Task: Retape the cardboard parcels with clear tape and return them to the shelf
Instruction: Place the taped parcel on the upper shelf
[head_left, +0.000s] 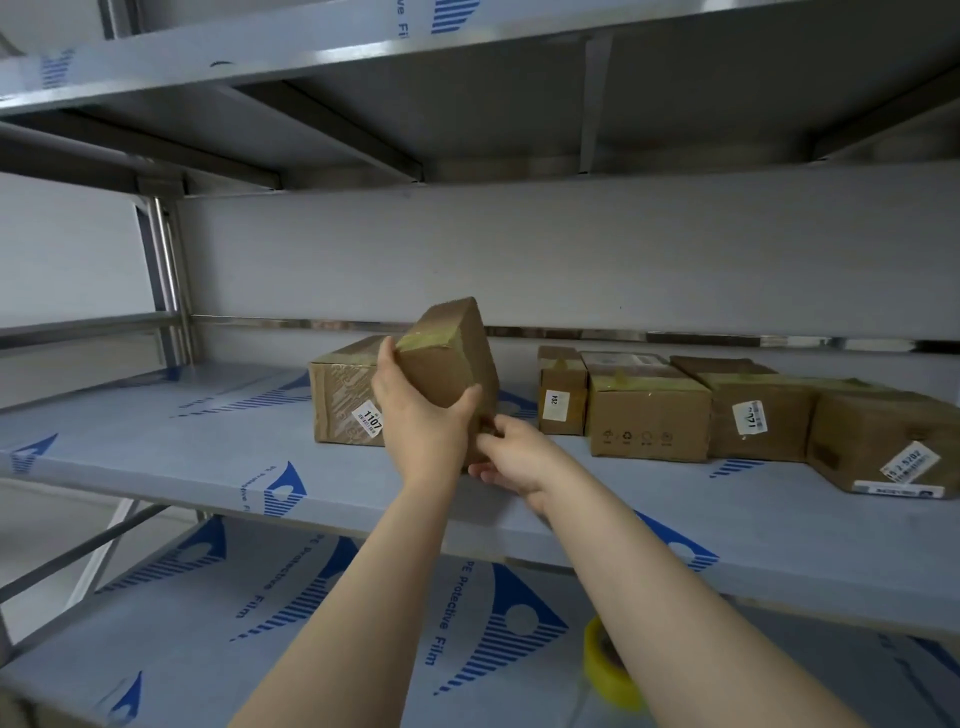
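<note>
One taped parcel (447, 358) is held tilted above the shelf (208, 452), clasped at 9 o'clock by the left hand (415, 415), pinched at 5 o'clock by the right hand (514, 460); to be levelled before release

Held parcel (451, 358), tilted, gripped by the fingers of the left hand (415, 415) on its near face and of the right hand (511, 457) at its lower corner, above the middle shelf (208, 447). Behind and left of the fingers: lone parcel (337, 400) on that shelf. Right of them: row of four parcels (649, 421). Under the right forearm: tape roll (605, 670) on the lower shelf (260, 623).
</note>
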